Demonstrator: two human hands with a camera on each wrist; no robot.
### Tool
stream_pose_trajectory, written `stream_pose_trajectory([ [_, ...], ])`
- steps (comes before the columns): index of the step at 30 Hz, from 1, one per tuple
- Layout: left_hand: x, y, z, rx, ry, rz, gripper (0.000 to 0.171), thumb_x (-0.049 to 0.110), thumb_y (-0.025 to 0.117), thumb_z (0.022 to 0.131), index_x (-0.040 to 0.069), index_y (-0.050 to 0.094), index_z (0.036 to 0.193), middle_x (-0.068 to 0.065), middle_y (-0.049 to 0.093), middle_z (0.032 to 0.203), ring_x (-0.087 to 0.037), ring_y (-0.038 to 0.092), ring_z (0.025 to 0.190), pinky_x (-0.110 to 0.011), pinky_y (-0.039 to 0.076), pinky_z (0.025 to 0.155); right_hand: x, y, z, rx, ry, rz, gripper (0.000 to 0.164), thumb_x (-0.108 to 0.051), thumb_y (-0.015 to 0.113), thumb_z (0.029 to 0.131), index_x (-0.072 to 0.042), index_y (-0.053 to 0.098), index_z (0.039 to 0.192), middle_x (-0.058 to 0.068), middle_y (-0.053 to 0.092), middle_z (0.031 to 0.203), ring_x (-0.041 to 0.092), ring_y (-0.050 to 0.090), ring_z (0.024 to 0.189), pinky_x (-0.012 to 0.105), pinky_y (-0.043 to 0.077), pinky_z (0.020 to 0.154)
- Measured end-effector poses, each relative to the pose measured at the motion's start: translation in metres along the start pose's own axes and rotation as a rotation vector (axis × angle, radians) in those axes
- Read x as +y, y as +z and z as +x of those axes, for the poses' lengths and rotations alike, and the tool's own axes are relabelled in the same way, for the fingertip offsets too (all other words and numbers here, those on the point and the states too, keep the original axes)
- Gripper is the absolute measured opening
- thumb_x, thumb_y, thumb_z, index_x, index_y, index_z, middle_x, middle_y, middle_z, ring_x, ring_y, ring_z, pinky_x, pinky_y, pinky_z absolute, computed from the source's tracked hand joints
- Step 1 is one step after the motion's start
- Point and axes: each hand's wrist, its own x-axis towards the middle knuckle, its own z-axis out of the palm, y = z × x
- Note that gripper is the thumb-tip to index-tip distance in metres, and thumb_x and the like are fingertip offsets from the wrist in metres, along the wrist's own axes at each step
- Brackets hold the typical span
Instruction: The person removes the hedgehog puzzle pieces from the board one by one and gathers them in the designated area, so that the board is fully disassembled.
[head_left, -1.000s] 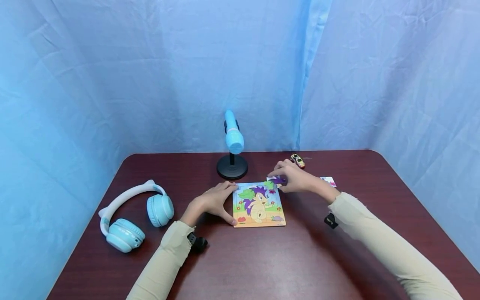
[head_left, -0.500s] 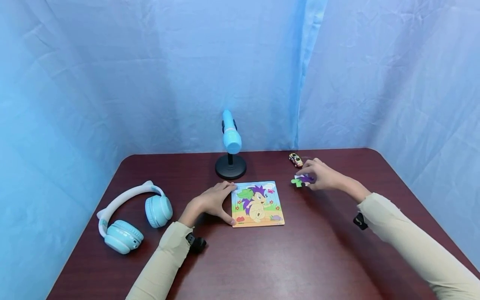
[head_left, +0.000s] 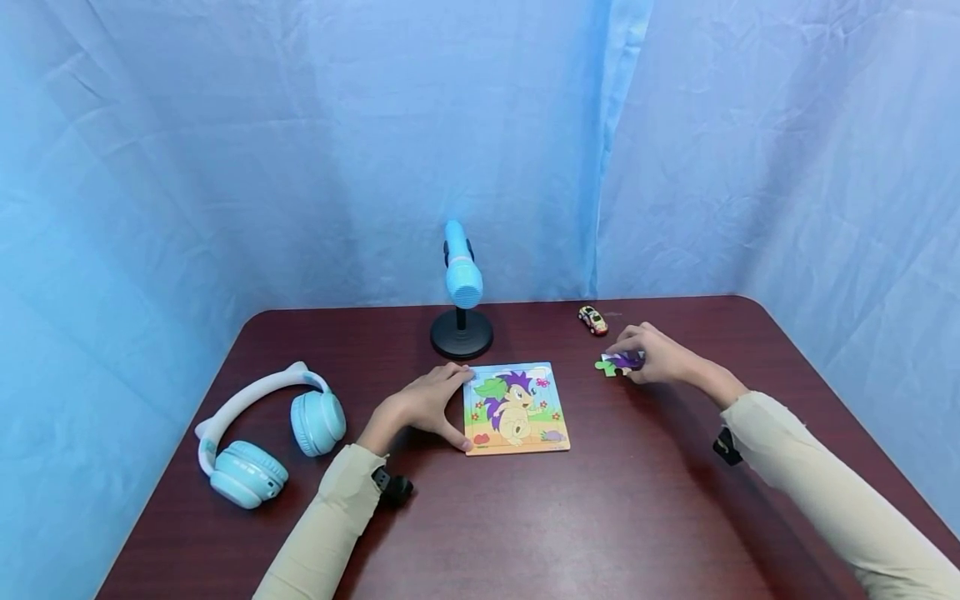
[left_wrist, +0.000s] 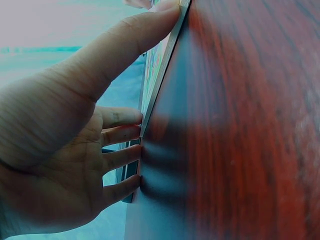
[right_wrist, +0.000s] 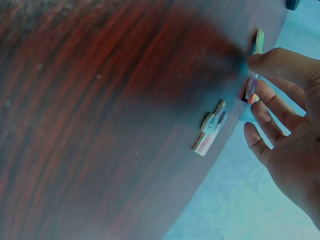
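A square puzzle board [head_left: 517, 408] with a purple-spined hedgehog picture lies flat mid-table in the head view. My left hand [head_left: 427, 402] spans its left side, straight fingers at the far corner and thumb on the near one. The left wrist view shows the thumb [left_wrist: 145, 32] lying along the board's edge. To the right of the board, my right hand [head_left: 652, 354] pinches a green and purple puzzle piece [head_left: 625, 361] between thumb and fingers, low over the table. A second puzzle piece [right_wrist: 210, 131] lies on the table in the right wrist view; the right hand hides it in the head view.
Light blue cat-ear headphones [head_left: 247, 433] lie at the left. A blue toy microphone [head_left: 463, 279] on a black round base [head_left: 462, 335] stands behind the board. A small toy car [head_left: 592, 320] sits near the table's back edge, just beyond the right hand. Blue curtains [head_left: 337, 150] surround the table.
My right hand has carried the puzzle piece away from the board's far right corner, to the right, and slightly farther in the last half second. The left hand stays at the board.
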Motion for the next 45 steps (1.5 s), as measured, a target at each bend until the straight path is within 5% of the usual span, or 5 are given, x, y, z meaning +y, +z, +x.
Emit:
stream_pose_trajectory([
  [34, 0.002, 0.002, 0.000, 0.007, -0.017, -0.023, 0.115, 0.051, 0.090, 0.072, 0.009, 0.030, 0.160, -0.012, 0.033, 0.161, -0.031, 0.036, 0.146, -0.051, 0.036, 0.120, 0.010, -0.003, -0.001, -0.113, 0.093, 0.059, 0.043, 0.001, 0.076, 0.079, -0.005, 0.074, 0.122, 0.015, 0.066, 0.119, 0.029, 0.055, 0.101, 0.039, 0.048, 0.080],
  [45, -0.003, 0.000, 0.003, 0.005, -0.001, -0.048, 0.114, 0.049, 0.091, 0.072, 0.008, 0.031, 0.159, -0.009, 0.035, 0.157, -0.028, 0.040, 0.141, -0.049, 0.039, 0.117, -0.015, -0.003, 0.014, -0.080, 0.060, 0.069, 0.044, -0.004, 0.075, 0.084, -0.003, 0.071, 0.127, 0.020, 0.065, 0.128, 0.036, 0.058, 0.114, 0.052, 0.055, 0.090],
])
